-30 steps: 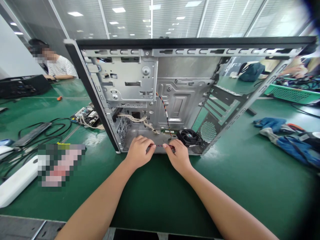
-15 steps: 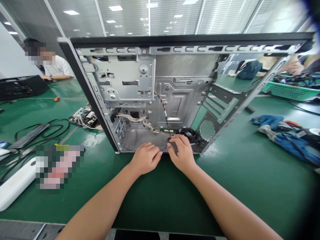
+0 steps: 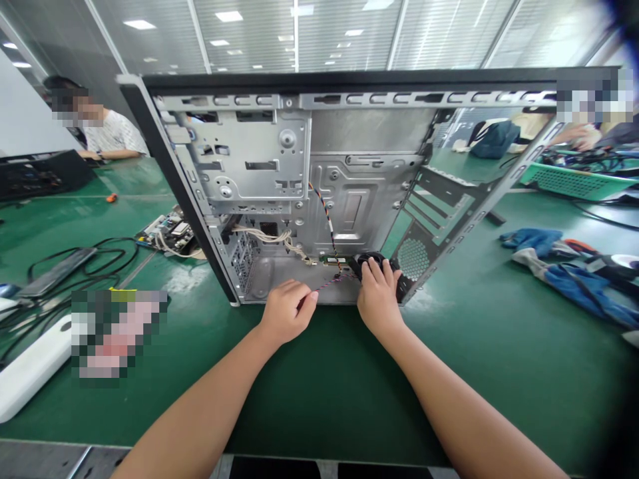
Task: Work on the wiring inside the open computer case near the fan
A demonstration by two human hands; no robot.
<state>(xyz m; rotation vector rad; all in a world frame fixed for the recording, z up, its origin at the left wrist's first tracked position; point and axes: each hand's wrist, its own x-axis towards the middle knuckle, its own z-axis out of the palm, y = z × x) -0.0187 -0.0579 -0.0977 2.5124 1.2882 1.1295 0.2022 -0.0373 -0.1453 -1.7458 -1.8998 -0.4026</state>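
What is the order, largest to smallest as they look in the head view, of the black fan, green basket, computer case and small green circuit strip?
1. Computer case
2. Green basket, cut off by the picture's edge
3. Black fan, partly hidden by the right hand
4. Small green circuit strip

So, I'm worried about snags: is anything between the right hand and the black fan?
Nothing visible: the right hand is on the black fan. The thin cable runs from the left hand toward its left side. What the right hand covers is hidden.
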